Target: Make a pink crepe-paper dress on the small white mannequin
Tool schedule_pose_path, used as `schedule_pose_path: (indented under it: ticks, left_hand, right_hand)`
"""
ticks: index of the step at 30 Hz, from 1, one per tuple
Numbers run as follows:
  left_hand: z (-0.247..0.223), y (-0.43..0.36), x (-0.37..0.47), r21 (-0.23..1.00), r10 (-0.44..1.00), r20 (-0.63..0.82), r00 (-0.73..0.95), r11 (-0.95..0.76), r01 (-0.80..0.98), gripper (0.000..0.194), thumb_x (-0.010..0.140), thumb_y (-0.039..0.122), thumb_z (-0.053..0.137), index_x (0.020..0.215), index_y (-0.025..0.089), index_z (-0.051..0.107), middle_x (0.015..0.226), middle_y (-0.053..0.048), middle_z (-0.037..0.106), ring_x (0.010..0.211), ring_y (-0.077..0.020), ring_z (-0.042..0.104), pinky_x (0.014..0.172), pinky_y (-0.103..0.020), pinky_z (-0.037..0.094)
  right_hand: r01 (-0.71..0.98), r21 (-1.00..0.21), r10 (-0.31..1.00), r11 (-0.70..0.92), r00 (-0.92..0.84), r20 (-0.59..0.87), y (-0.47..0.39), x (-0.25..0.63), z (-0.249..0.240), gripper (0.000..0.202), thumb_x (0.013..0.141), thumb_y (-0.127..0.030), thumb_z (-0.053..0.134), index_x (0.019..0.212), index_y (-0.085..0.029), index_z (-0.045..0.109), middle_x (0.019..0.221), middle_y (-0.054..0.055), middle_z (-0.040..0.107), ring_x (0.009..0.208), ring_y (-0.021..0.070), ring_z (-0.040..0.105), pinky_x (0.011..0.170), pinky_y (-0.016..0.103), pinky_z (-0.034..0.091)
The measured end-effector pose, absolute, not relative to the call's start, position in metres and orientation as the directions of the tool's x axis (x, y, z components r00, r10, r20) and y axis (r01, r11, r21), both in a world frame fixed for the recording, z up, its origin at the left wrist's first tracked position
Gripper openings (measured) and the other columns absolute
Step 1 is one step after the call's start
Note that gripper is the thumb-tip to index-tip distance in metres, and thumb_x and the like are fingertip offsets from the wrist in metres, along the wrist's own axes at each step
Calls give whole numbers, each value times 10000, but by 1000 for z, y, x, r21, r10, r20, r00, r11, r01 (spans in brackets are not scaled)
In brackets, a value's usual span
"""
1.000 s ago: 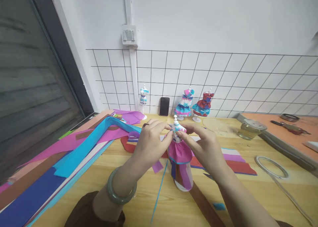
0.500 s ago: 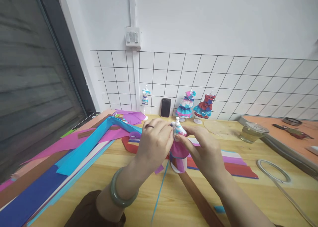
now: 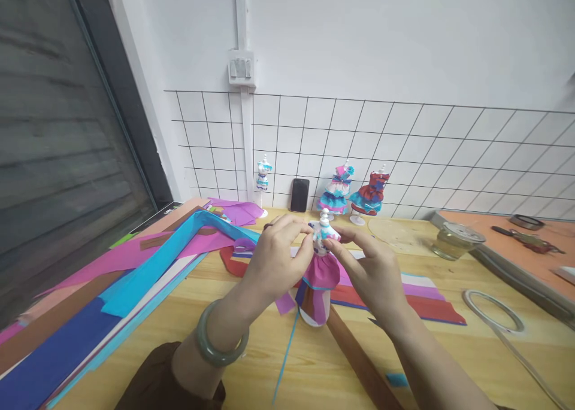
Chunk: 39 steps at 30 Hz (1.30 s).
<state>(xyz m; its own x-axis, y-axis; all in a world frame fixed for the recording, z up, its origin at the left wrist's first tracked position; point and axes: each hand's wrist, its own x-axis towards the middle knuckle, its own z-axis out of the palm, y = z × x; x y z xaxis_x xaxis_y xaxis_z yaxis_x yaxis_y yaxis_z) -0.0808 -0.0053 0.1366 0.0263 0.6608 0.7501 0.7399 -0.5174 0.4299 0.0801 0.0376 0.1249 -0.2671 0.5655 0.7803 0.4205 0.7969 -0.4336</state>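
Between my hands is a small white dress form (image 3: 324,216) with a blue-and-pink patterned bodice and a magenta paper skirt (image 3: 322,273) edged in blue. Its round white base (image 3: 314,322) is close to the table, tilted slightly. My left hand (image 3: 281,254) pinches at the left side of the bodice, fingertips curled together. On the other side, my right hand (image 3: 372,269) holds the bodice between thumb and fingers. Brown and purple paper strips show below the skirt, partly covering the base. A thin blue strip (image 3: 286,362) runs down the table from there.
Folded crepe paper strips (image 3: 148,263) cover the left side, and striped paper (image 3: 431,302) lies behind my right hand. Dressed forms (image 3: 335,194), another form (image 3: 264,179) and a phone (image 3: 299,195) stand by the wall. Tape rolls (image 3: 458,239) and a ring roll (image 3: 494,311) are right.
The dress form has turned more upright and its base has shifted down and left. My left hand has rotated, its fingers now pointing more toward the bodice. The skirt shows more fully.
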Motion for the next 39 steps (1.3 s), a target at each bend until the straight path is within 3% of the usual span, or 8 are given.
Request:
schedule_pose_path:
  ticks: [10,15,18,23,28,31,34,39]
  left_hand:
    - [137,-5,-85,25,699,665,262,-372,928,184,923,188,371,846,159,534,832,-51,604,828,-209,545,738,-352,444]
    - [135,-4,-86,-61,697,647,309,-356,932,181,909,149,349,852,151,521,810,-62,584,810,-219,531,751,-370,447]
    - [134,-3,-84,-1,706,648,286,-374,927,190,910,160,338,823,153,506,796,-71,573,796,-218,525,700,-347,438]
    - [135,-3,-82,186,640,737,217,-501,845,179,906,139,346,779,172,468,741,-37,545,732,-171,513,649,-299,410]
    - [137,-5,-82,386,679,725,111,-536,751,150,910,170,388,805,174,495,752,-20,554,717,-149,527,654,-284,409]
    - [139,-6,-82,492,731,678,77,-530,691,175,929,196,370,837,181,518,792,-15,581,756,-142,546,695,-277,421]
    - [139,-7,-83,525,761,643,79,-514,678,190,940,209,344,856,186,513,836,-16,597,802,-142,558,726,-277,426]
    - [133,-1,-84,374,740,658,135,-478,795,158,932,259,361,832,186,458,815,-26,578,793,-169,547,716,-309,428]
  right_hand:
    - [461,-179,388,869,-411,825,40,81,123,198,870,-282,589,1014,-149,614,832,56,684,747,195,615,675,331,472]
    - [489,-104,346,866,-437,830,40,81,121,213,874,-295,582,1008,-132,614,798,66,675,733,206,601,674,341,459]
    - [460,-180,386,869,-405,829,38,81,122,195,872,-292,587,993,-145,625,824,62,690,748,198,619,683,325,468]
    - [393,-459,583,797,-301,755,35,83,129,169,852,-301,607,954,-180,667,827,27,709,744,167,644,655,265,487]
    - [358,-584,680,729,-276,679,36,85,132,201,843,-339,607,945,-187,691,848,17,722,765,168,652,691,266,496]
    - [378,-575,678,725,-251,690,37,85,131,193,846,-338,602,918,-185,693,830,19,723,745,166,650,665,261,492]
    - [425,-493,619,759,-236,750,37,83,129,177,847,-316,604,925,-177,684,810,23,716,718,159,643,641,257,485]
    - [445,-347,507,826,-316,802,36,81,122,174,864,-311,588,965,-186,655,804,32,704,717,171,641,648,288,486]
